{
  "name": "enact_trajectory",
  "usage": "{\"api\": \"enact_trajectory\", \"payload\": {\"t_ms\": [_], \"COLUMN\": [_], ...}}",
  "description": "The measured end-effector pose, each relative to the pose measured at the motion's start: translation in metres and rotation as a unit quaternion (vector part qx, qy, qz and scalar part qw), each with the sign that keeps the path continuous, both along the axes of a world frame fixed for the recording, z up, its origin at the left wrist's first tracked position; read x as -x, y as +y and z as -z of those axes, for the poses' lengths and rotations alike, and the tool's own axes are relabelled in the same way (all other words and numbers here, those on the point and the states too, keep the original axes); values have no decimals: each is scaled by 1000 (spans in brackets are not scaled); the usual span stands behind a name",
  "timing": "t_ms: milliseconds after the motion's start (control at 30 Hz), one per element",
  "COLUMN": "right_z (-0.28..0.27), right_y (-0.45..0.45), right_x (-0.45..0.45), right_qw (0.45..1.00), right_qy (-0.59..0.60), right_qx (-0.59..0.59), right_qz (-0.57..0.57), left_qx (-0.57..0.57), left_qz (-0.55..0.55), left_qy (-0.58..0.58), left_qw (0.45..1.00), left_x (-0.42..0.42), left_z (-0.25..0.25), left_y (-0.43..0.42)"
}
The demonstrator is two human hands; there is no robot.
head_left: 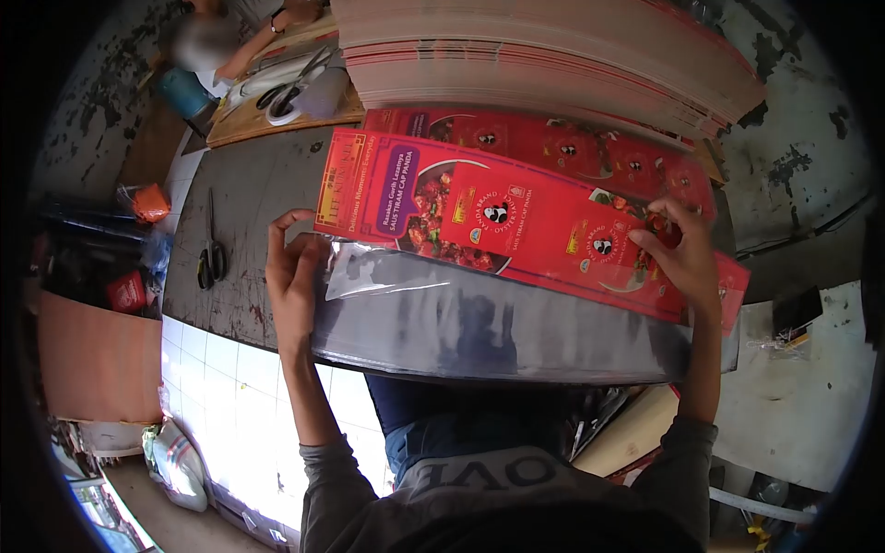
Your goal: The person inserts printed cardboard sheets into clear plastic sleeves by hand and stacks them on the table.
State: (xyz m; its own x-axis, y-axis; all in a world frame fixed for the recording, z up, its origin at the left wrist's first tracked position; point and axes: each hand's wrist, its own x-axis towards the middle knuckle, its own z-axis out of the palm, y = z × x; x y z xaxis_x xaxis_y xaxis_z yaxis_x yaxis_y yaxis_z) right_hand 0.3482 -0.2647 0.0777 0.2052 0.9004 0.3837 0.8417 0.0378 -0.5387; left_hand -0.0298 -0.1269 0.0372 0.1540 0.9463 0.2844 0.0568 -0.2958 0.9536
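Far left, an orange bundle (150,203) is lying beyond the worktable (244,170). Black-handled scissors (212,264) are resting on the tabletop, near the left hand yet apart from the film, so probably within reach without catching on it.

Behind, a wooden board (236,127) is carrying more scissors (279,96) and a white roll (283,111); a co-worker's hand (300,11) is showing at its far edge.

Left hand (295,272): curling at the corner where the printed red strip (544,217) is meeting the clear film (461,323). Thumb and forefinger are bending toward each other, probably steadying that corner; whether they are pinching film or strip, I cannot tell.

Centre: the strip is slanting across the table, printed face up, its near edge lying over the glossy film, which is spreading toward the person's waist. A second red strip (461,126) is showing just behind, in front of a tall stack of sheets (553,69), which is leaving the near side free for handling.

Right hand (687,258): spreading, thumb and fingers apart, touching the strip toward its right end, apparently keeping it flat and aligned.
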Motion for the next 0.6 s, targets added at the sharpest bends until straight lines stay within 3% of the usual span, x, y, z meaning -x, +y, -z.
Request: {"api": "enact_trajectory", "payload": {"t_ms": [233,600], "right_z": [6,5], "right_y": [3,9], "right_x": [7,10], "right_qw": [997,999], "right_qy": [30,-27], "right_qx": [-43,-33], "right_qz": [52,17], "left_qx": [77,93], "left_qz": [-11,-22], "left_qy": [8,-28], "left_qw": [997,995], "left_x": [5,5], "left_z": [0,5], "left_y": [1,3]}}
